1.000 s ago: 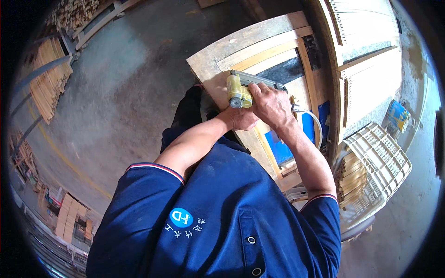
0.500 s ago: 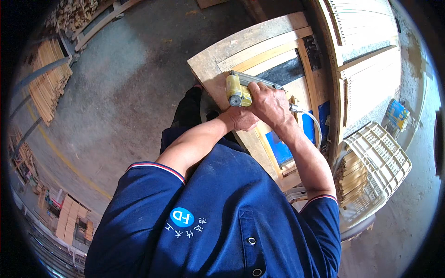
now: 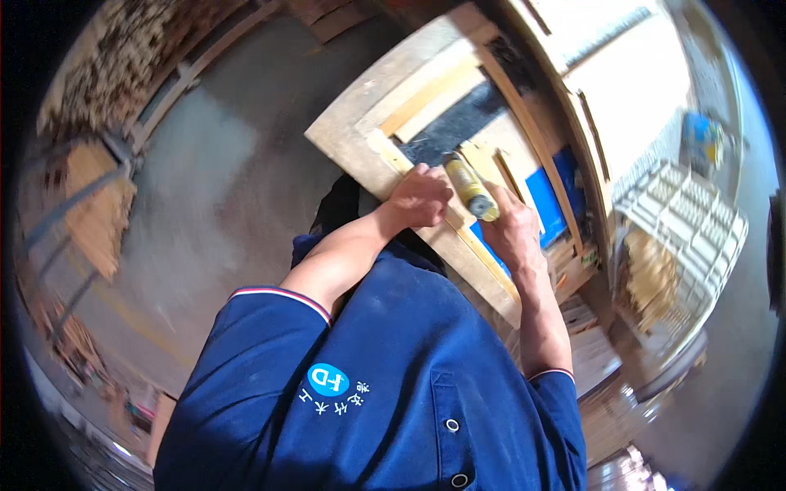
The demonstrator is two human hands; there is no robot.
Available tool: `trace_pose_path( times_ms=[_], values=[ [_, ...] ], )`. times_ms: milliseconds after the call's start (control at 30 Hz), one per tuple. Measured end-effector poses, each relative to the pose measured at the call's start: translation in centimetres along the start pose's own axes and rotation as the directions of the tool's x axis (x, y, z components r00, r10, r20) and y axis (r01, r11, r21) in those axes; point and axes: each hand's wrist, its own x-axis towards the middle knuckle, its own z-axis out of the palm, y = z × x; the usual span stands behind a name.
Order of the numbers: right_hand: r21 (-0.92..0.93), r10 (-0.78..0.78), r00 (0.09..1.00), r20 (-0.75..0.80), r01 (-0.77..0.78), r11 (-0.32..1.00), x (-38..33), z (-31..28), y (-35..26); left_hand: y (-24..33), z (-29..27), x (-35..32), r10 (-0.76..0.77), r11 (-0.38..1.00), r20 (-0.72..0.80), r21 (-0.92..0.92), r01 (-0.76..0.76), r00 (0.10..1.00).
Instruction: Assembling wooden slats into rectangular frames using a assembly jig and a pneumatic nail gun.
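Note:
My right hand grips a yellow nail gun, which lies over the wooden jig on the bench in front of me. My left hand is closed at the near side of that jig, just left of the nail gun; whatever its fingers hold is hidden. Around both hands, the jig's pale board carries light wooden strips, a dark panel and blue patches. A brown wooden rail runs along its right part.
Pale slatted panels stand to the right of the bench. Beyond my right arm is a white plastic crate beside bundled wood pieces. Stacked wood strips lie at the far left, with more wood behind.
The nail gun has turned and shifted right in my right hand. My left hand has come away from beside the right hand and now rests farther left. The view has swung slightly.

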Motion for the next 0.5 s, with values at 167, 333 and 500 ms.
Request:
trace_pose_path(
  times_ms=[167, 333, 500],
  values=[
    [0.212, 0.431, 0.882, -0.189, -0.392, 0.895, -11.0, 1.4, 9.3, -1.0, 2.6, -0.1, 0.1, 0.994, -0.28, 0.063, -0.085, 0.955],
    [0.282, 0.77, 0.565, -0.297, -0.719, 0.636, -23.6, 2.9, 19.3, -0.4, 2.2, -0.4, 0.154, 0.961, -0.198, 0.258, -0.1, 0.968],
    [0.258, 0.951, 0.17, -0.259, -0.936, 0.238, -36.8, 9.5, 32.9, 0.8, 2.1, 0.4, 0.199, 0.949, -0.178, 0.28, -0.144, 0.964]
  ],
)
